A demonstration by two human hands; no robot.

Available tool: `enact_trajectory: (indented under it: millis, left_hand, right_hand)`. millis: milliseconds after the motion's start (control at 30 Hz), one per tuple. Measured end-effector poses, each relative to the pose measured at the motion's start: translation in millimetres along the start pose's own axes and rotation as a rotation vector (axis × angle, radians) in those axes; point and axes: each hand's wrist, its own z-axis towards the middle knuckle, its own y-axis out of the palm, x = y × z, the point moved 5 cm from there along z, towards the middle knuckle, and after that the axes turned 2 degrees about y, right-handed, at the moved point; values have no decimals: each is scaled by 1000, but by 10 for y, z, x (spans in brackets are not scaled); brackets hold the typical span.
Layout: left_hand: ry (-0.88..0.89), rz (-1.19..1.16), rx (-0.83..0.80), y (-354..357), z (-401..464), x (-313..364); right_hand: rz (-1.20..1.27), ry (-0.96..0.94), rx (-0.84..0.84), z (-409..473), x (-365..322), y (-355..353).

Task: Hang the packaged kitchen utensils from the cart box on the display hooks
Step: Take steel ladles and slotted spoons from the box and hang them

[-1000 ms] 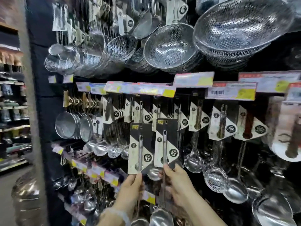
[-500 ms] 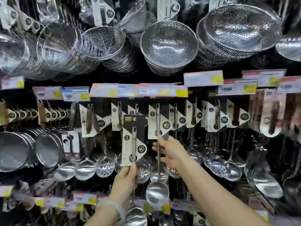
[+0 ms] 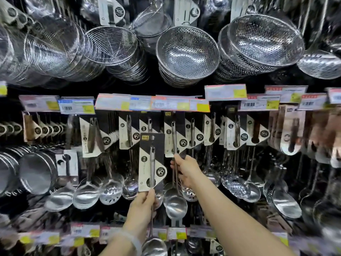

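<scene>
Two carded ladles: L hand (image 3: 143, 202) gripping one (image 3: 151, 163), R hand (image 3: 185, 169) seemingly pinching other (image 3: 174, 182).

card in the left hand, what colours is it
Black and cream, split diagonally, on the card that the left hand holds; seen in the head view.

wall: black display panel (image 3: 184, 85)
top row: steel strainers (image 3: 186, 52)
mid rail: price tags (image 3: 153, 104)
light: bright overhead glare on metal
</scene>
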Motion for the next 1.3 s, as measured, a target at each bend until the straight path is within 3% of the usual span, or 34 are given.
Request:
enact_trajectory:
  millis: [133, 167, 267, 333, 500, 867, 1300]
  left_hand:
    - [17, -8, 4, 43, 26, 1]
    - [22, -12, 0, 78, 28, 3]
    - [27, -14, -37, 263, 20, -7]
    - [26, -3, -77, 414, -1, -13]
    - [43, 62, -131, 763, -42, 15]
    - [88, 5, -206, 842, 44, 219]
    - [105, -32, -123, 698, 289, 241]
  right_hand:
    - [-203, -105, 218, -108, 101, -134]
    - [-220, -147, 217, -181, 134, -166]
    - [-120, -159, -108, -412, 289, -118]
    - [-79, -158, -225, -501, 334, -139]
    - [17, -210, -159, -475, 161, -417]
    - [-87, -422, -110, -274, -318, -338]
    - [-185, -357, -33, -152, -355, -79]
